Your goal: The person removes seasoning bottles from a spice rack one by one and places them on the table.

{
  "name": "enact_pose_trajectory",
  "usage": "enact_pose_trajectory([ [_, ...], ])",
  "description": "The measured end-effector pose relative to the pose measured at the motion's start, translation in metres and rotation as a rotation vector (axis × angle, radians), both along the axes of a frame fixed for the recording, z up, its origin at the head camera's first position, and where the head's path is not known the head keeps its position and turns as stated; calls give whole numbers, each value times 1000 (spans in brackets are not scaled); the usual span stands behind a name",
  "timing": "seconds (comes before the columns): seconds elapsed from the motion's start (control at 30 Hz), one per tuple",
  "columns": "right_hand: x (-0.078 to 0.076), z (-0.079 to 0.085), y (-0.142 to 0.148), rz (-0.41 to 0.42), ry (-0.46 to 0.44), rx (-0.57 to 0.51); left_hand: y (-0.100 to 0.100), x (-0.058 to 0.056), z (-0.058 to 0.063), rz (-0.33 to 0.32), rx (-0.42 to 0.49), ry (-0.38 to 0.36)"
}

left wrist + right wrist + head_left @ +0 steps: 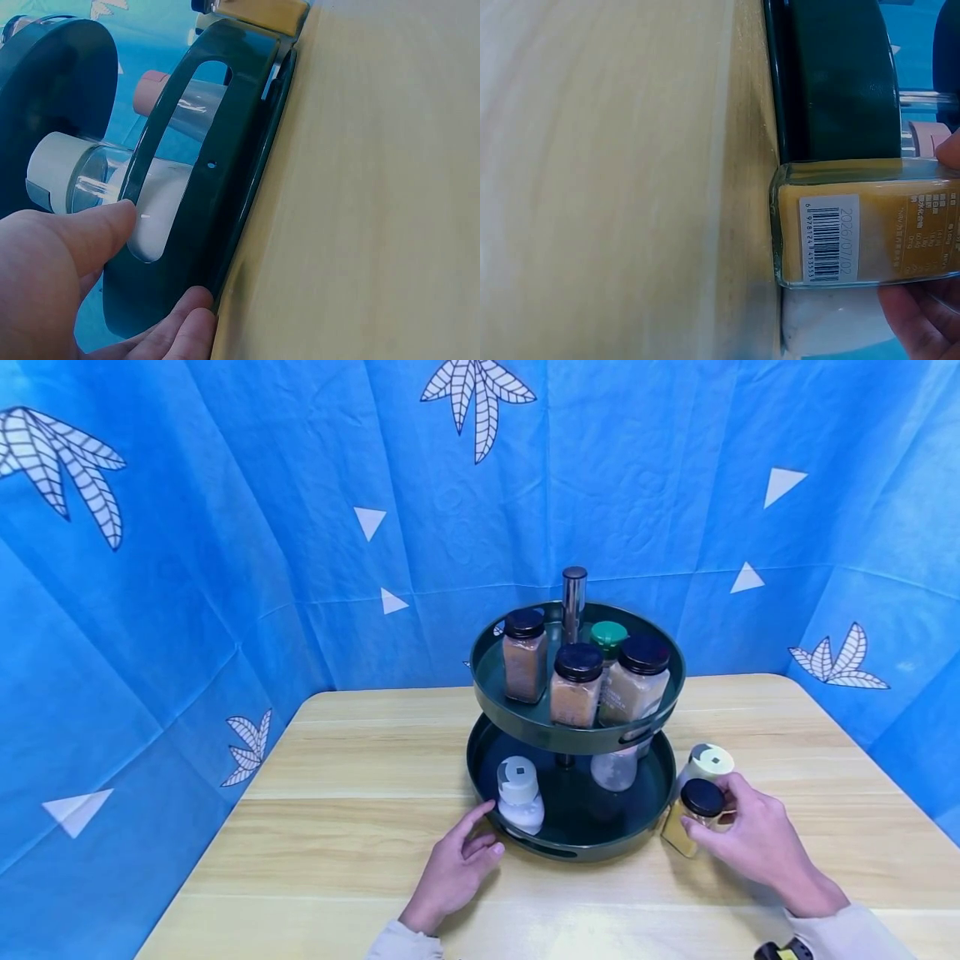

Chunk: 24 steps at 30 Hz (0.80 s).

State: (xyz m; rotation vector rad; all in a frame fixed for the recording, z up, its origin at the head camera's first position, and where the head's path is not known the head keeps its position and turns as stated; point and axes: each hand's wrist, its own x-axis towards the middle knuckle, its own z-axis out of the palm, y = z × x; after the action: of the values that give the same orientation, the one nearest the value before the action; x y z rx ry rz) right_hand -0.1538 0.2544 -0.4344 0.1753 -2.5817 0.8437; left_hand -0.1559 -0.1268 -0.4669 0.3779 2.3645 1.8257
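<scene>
My right hand point(757, 839) pinches a square glass jar point(855, 225) of yellow powder with a black lid point(702, 797). This jar is right of the dark green two-tier turntable point(577, 852), at table level; whether it touches the tabletop I cannot tell. Close behind it is a bottle with a pale cap point(711, 761). At the turntable's left front, my left hand point(453, 872) touches the lower tier's rim point(161, 97) with its fingers. Just inside that rim stands a clear bottle of white contents point(161, 210) with a white flip cap point(517, 779).
On the upper tier are several black-lidded spice jars point(525, 656) and a green-capped one point(608, 635), around a metal post point(573, 602). A clear bottle point(615, 768) stands on the lower tier, its pink cap point(150, 93) visible from my left wrist. Blue curtains point(450, 518) surround the wooden table point(360, 777).
</scene>
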Motion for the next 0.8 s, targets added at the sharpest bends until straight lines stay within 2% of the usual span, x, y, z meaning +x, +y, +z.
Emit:
enact_pose_trajectory([
  [0.2,1,2,0,7,-17,9,0,0,0,0,-2,-4],
  [0.5,5,7,1,34,-148,-8,0,-1,-1,11,-7,-6],
  [0.67,6,12,4,65,-186,4,3,0,2,30,-4,-18],
  [0.73,5,13,5,75,-183,16,4,0,5,56,-15,6],
  [0.8,5,15,6,77,-191,26,5,0,8,116,-31,76],
])
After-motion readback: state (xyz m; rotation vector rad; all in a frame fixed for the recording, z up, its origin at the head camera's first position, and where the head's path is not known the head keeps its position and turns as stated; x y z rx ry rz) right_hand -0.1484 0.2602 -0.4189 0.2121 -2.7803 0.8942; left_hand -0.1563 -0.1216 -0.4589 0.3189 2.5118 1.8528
